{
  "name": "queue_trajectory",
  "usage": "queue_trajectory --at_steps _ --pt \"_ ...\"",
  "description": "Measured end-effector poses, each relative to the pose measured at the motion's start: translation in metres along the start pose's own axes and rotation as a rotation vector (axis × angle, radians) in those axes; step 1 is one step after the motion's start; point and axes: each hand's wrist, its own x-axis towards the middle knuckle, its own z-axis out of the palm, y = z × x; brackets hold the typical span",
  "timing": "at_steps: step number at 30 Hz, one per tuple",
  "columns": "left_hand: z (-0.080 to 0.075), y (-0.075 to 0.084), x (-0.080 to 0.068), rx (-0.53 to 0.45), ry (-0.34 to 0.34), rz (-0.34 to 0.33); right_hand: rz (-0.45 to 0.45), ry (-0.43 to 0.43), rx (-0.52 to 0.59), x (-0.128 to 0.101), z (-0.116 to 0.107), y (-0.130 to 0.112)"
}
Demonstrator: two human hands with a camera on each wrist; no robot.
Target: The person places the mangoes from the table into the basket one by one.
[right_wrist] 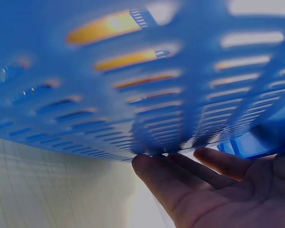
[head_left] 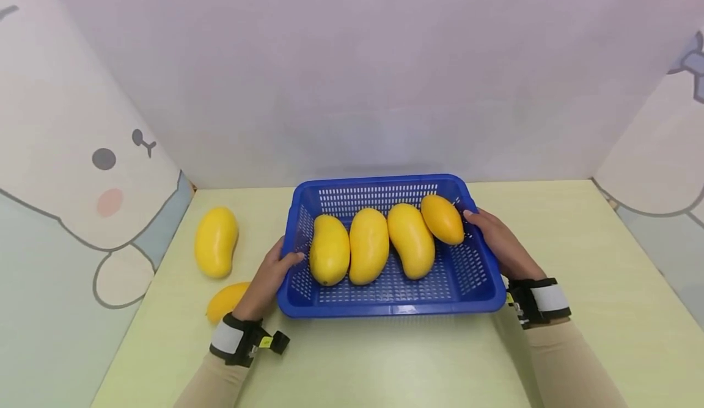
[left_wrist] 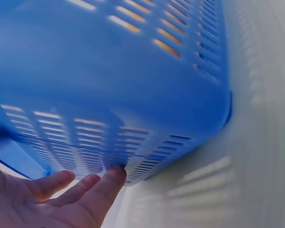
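Holding a blue rectangular perforated plastic basket (head_left: 357, 311) at the middle of a pale yellow-green tabletop (head_left: 583, 255), toward the plain pale rear wall (head_left: 385, 78). Pinching its left short end in the left grip (head_left: 267, 280), with thumb over the rim and fingers against the outer mesh; pinching its right short end likewise in the right grip (head_left: 506, 246). Turned mouth up, with long axis running left to right, nearly parallel to the tabletop's back edge. Impossible to tell whether touching the tabletop or just above it.

Loaded with three large yellow mangoes (head_left: 369, 246), close side by side and pointing mostly front to back, plus a smaller orange-yellow mango (head_left: 442, 219) at right, slanting from back left to front right. Flanked at left by a curved yellow mango (head_left: 216, 242), pointing front to back near the tabletop's left edge, and by another orange-yellow mango (head_left: 224, 302), partly hidden behind the left wrist (head_left: 250, 306).

Tight for room at the rear; well apart from the right edge, with a broad stretch of tabletop between, and another in front between the beige-sleeved forearms (head_left: 572, 365).
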Motion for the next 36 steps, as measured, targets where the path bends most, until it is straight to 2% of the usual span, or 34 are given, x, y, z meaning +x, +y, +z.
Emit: queue_trajectory --at_steps 10,15,23,29,33,36 --pt "-0.003 0.008 -0.004 0.04 0.065 0.029 -0.012 -0.009 0.004 -0.001 0.0 -0.001" --pt "-0.006 0.014 -0.009 0.101 0.115 0.081 -0.025 -0.007 0.005 0.0 0.001 -0.001" --pt "-0.02 0.037 -0.025 0.276 0.218 0.259 -0.027 0.003 -0.001 -0.001 0.0 0.001" --pt "-0.037 0.054 -0.044 0.46 0.29 0.453 -0.017 0.011 -0.006 -0.001 -0.001 0.003" --pt "-0.049 0.064 -0.054 0.616 0.315 0.491 -0.014 0.01 -0.008 -0.001 -0.001 0.003" --pt "-0.058 0.071 -0.063 0.74 0.252 0.468 -0.013 0.01 -0.009 -0.001 -0.001 0.002"
